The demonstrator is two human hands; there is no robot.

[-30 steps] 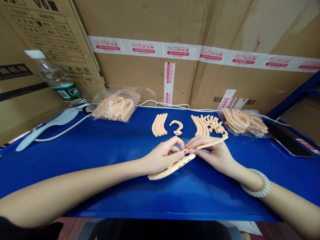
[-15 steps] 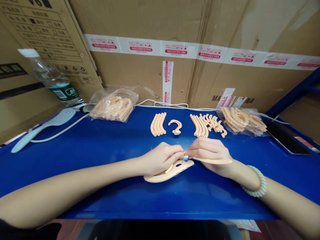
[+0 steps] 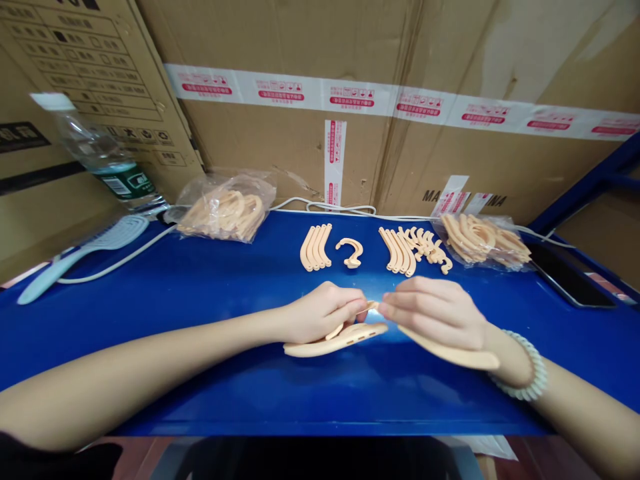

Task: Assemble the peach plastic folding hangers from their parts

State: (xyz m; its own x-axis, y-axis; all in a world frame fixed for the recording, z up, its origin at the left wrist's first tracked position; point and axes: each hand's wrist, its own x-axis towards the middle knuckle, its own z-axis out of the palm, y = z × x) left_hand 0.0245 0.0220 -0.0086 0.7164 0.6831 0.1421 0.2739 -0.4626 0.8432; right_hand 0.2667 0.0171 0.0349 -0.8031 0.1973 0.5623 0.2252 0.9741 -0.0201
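Note:
My left hand (image 3: 325, 313) is closed on a beige plastic hanger piece (image 3: 335, 341), a curved body with small slots along its edge. Under my left fingers a narrower beige tab shows. Fingers bent, my right hand (image 3: 435, 313) grips a curved beige hanger arm (image 3: 450, 352) that slants down to the right below the palm. Between the two sets of fingertips a small beige end (image 3: 373, 305) shows; which piece it belongs to I cannot tell. Just beyond my hands lie a hanger hook (image 3: 353, 252), a row of curved arms (image 3: 316, 248) and another row of arms (image 3: 397, 252).
Small hooked pieces (image 3: 425, 245) lie by the right row. Clear bags of beige parts stand at left (image 3: 225, 210) and right (image 3: 485, 239). A phone (image 3: 570, 277), a hairbrush (image 3: 120, 233), a bottle (image 3: 115, 167) and a white cable (image 3: 340, 208) line the blue tabletop (image 3: 200, 287) before cardboard boxes.
My right hand has drawn a little right, away from the left, and the arm in it has tilted further down. The left hand's piece has turned slightly, its opening now less visible.

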